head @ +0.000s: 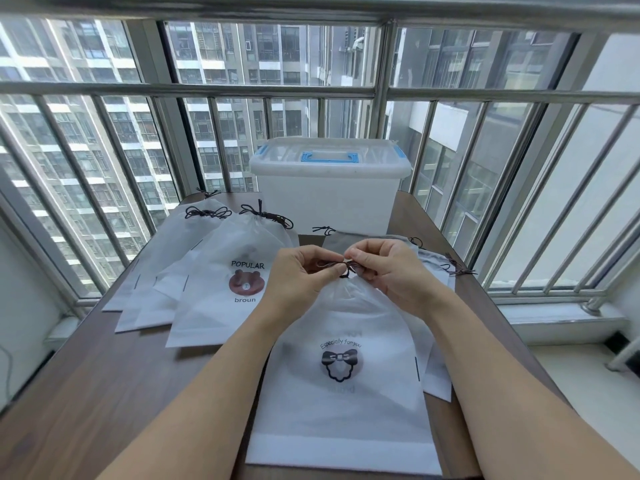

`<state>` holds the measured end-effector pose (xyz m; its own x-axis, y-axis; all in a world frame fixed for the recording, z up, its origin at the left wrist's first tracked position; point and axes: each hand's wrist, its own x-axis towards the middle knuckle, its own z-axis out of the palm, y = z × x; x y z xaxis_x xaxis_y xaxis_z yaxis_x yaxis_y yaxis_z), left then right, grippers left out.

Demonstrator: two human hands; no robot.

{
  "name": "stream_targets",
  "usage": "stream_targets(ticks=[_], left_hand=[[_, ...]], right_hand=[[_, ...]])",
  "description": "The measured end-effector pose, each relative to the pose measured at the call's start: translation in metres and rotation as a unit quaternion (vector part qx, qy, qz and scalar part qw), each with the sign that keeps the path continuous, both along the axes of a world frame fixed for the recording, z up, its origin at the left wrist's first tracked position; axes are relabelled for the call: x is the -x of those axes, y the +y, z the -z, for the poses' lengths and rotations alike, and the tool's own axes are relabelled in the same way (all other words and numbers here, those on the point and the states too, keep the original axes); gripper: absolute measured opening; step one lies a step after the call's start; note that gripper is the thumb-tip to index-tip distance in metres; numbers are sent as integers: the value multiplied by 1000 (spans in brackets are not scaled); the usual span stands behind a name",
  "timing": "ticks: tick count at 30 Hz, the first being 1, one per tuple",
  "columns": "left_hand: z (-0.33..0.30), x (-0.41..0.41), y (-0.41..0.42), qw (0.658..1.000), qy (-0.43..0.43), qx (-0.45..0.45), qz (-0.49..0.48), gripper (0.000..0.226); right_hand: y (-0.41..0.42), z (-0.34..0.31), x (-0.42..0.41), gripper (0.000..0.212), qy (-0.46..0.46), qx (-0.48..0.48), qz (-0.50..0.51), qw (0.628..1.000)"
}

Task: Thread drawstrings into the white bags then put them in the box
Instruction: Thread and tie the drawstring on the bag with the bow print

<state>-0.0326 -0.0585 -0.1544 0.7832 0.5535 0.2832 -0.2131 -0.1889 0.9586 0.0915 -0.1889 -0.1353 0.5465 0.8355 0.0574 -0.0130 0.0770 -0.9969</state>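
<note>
Pinching a dark drawstring (341, 266), left hand (299, 280), right hand (394, 271), wooden table (104, 393), barred window (214, 95)

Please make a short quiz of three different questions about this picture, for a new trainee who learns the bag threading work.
1. True or false: the lid of the plastic storage box is already off.
2. What do the left hand and the right hand pinch together? A) the blue handle B) the dark drawstring of the "Especially for you" bag C) the window railing
3. Fill in: the "POPULAR" bear bag lies on the wooden table, on the person's ____ side of the bag being worked on.

Key: 1 false, the lid with the blue handle is on; 2 B; 3 left.
</note>
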Motion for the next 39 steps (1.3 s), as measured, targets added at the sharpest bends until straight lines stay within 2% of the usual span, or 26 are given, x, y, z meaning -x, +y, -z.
stream_targets(ticks=[4, 8, 11, 13, 17, 20, 23, 26, 28, 31, 37, 39], left_hand=[[-1, 4, -1, 1000, 11, 15, 3, 12], [-4, 6, -4, 999, 18, 50, 6, 27], [-4, 7, -3, 998, 26, 63, 12, 29], [-5, 8, -2, 996, 32, 80, 29, 27], [-7, 9, 3, 996, 64, 54, 38, 20], [-9, 9, 6, 996, 58, 52, 43, 22], [-11, 10, 9, 994, 46, 75, 66, 24], [-11, 10, 5, 996, 57, 66, 27, 11], [-10, 10, 0, 997, 59, 51, 11, 5], [-8, 9, -1, 997, 61, 40, 5, 10], [-9, 8, 4, 992, 109, 62, 25, 13], [-8, 8, 0, 994, 106, 32, 19, 7]], right_hand=[[-3, -6, 1, 13, -120, 24, 10, 992], [-1, -4, 4, 20, -203, 55, 9, 978], [0, -2, 5, 12, -285, 78, 2, 956], [-1, -2, 3, 6, -306, 81, -1, 949], [-3, -1, 1, 3, -281, 75, 5, 957], [-4, -3, 2, 9, -247, 71, 11, 966], [-4, -4, 0, 15, -165, 44, 19, 985], [-1, -2, 4, 18, -65, 11, 2, 998], [2, -1, 9, 21, -39, 0, -7, 999], [6, 2, 11, 21, -50, 0, 4, 999], [10, 7, 9, 19, -155, 21, 49, 986], [10, 8, 11, 17, -166, 23, 48, 985]])
